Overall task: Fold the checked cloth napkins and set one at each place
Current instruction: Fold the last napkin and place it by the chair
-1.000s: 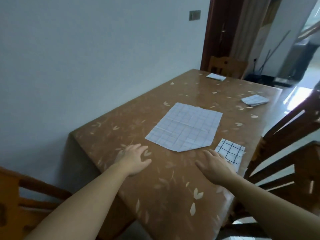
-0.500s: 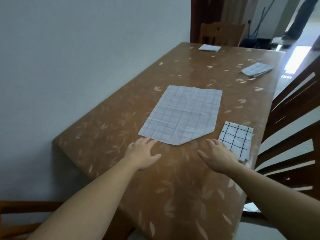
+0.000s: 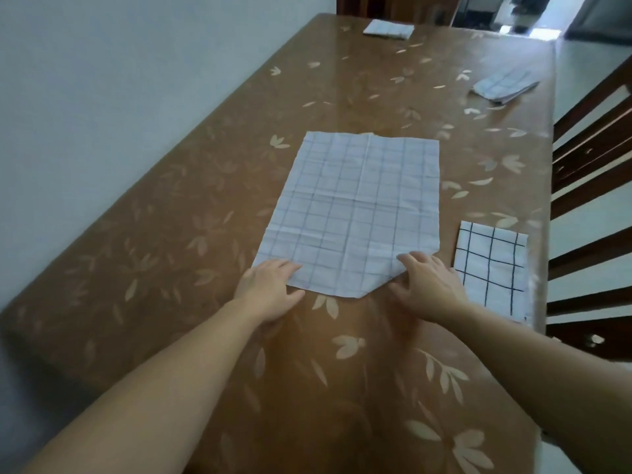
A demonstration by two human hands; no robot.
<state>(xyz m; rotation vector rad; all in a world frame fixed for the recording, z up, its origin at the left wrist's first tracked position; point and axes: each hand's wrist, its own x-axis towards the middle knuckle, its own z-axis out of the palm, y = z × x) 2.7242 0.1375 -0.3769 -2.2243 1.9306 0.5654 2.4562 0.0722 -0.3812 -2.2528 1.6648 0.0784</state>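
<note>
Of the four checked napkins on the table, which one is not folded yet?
The large napkin spread flat mid-table, its near edge touched by the left hand and right hand. The other three are small folded packets.

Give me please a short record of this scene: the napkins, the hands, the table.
open napkin: flat, unfolded, mid-table
near napkin: folded, bold checks, by the right edge
far-right napkin: folded
far-end napkin: folded
left hand: fingers on open napkin's near-left corner
right hand: fingers on its near-right corner
table: brown, leaf pattern
chairs: on the right
</note>
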